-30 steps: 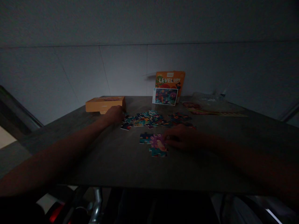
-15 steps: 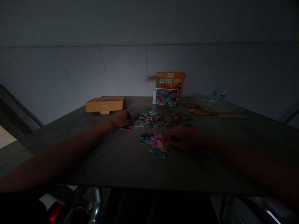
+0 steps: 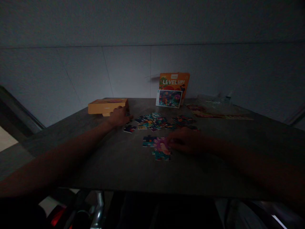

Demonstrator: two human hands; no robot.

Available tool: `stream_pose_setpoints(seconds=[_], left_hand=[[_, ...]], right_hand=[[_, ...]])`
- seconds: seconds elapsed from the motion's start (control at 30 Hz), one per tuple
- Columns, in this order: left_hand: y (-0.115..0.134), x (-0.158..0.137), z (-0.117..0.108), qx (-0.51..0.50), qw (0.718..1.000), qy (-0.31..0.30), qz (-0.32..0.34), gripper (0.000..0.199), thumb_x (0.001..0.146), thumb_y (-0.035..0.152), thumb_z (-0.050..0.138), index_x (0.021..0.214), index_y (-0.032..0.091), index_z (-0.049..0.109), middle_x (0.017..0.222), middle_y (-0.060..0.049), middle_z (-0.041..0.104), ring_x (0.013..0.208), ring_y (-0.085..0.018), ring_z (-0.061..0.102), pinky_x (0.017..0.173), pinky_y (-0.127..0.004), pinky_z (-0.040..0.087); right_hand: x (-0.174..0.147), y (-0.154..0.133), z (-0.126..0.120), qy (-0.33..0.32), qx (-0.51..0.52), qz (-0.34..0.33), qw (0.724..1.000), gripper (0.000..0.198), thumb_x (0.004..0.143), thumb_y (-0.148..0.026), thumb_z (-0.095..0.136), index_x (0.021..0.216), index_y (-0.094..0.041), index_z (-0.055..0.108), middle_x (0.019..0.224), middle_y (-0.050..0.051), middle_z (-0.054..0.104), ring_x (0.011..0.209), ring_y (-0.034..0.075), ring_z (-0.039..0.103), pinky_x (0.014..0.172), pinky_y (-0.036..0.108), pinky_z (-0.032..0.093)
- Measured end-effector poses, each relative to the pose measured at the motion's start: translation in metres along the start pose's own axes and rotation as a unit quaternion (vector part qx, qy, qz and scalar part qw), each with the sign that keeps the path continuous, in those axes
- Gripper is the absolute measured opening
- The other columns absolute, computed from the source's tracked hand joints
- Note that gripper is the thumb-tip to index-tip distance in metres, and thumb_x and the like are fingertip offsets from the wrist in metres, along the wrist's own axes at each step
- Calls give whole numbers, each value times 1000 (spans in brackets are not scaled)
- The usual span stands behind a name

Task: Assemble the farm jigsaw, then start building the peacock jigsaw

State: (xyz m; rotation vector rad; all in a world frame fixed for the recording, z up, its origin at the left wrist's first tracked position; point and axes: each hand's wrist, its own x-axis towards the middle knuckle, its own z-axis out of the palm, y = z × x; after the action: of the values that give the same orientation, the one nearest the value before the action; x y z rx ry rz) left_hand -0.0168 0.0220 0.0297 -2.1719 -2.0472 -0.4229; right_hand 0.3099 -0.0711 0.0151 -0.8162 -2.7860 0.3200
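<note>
In the dim light, my left hand (image 3: 119,116) is low over the table beside the orange box. Its fingers are bent around a small dark thing that looks like a puzzle piece, mostly hidden by them. A loose dark puzzle piece (image 3: 130,128) lies just in front of that hand. Nearer to me is a small cluster of joined puzzle pieces (image 3: 162,148) with a pink bird on purple and teal. My right hand (image 3: 184,140) rests at the cluster's right edge, fingers curled onto it. Behind both hands spreads a pile of loose puzzle pieces (image 3: 153,121).
An orange box (image 3: 107,106) stands at the back left. A picture card (image 3: 169,98) leans against an orange "LEVEL UP!" box lid or board (image 3: 173,81) near the wall. At the back right, a printed sheet (image 3: 219,114) lies under clear plastic packaging (image 3: 209,99).
My left hand has moved left and slightly away from me, off the pile's left end toward the orange box, uncovering the loose dark piece. My right hand stays in place.
</note>
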Motion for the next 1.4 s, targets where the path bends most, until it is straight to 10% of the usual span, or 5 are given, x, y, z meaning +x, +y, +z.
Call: stream_pose_setpoints(seconds=[0.27,0.77,1.03,1.2,1.4], left_hand=[[26,-16,25,-66,943,-47,324,46,92,52,55,124,20,66,131,-13,64,125,-34,56,106,-52,42],[31,-19,25,-152,937,-11,315,38,78,34,64,110,14,65,104,-10,71,102,-26,63,92,-41,50],[21,-11,25,-39,973,38,226,37,82,37,62,109,14,71,103,-13,69,103,-31,62,100,-51,45],[26,-17,32,-65,933,47,350,54,89,46,60,135,18,62,129,-15,63,125,-36,51,108,-55,40],[42,-34,29,-89,878,-31,469,50,97,51,54,143,31,54,153,-9,48,143,-37,35,117,-63,26]], right_hand=[[1,-4,-3,1,-4,5,1000,19,95,-24,57,105,-20,72,85,3,74,70,14,66,67,24,43],[1,-3,-3,5,-11,8,1000,21,96,-27,55,104,-20,72,86,4,75,71,14,67,67,24,43],[0,-1,-1,-3,-4,6,1000,22,97,-28,53,105,-19,72,83,3,73,70,14,66,66,24,42],[1,1,2,18,-14,2,1000,21,96,-26,54,102,-19,72,84,4,72,73,16,66,68,26,45],[9,16,9,195,-125,34,972,27,93,-29,58,111,-17,73,112,15,69,107,29,62,95,47,48]])
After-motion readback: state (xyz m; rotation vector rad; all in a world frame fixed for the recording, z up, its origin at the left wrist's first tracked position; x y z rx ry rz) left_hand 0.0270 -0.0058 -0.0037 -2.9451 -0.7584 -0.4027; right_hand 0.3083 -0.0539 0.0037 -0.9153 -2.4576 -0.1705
